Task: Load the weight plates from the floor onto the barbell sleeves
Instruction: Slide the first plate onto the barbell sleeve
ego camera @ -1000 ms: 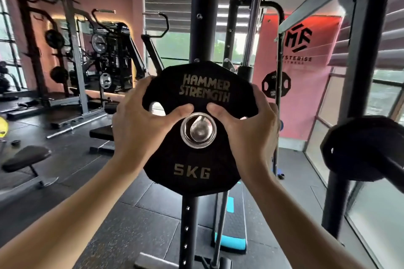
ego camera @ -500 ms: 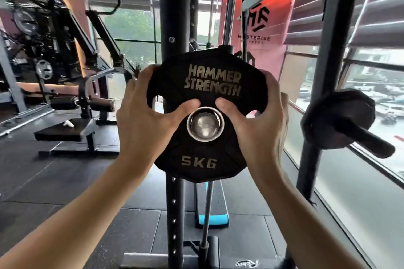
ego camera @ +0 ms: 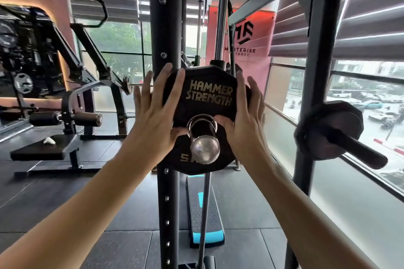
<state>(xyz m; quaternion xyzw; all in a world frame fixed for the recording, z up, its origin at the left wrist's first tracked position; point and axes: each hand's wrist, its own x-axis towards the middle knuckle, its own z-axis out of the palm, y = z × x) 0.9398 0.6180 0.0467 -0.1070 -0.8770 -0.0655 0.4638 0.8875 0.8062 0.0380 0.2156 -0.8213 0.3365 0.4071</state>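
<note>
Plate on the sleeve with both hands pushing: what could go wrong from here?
1. Both thumbs lie beside the sleeve at the hub of the plate; they could get pinched.
2. The left hand and right hand press with straight fingers, no grip; a tilted plate might bind or slip.

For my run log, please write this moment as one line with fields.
step: seat plate | plate: on sleeve, sleeve end protrudes | left hand: flat on plate | right hand: flat on plate | spare plate: right peg

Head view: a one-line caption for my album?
Both hands press a black Hammer Strength plate onto the chrome barbell sleeve.
</note>
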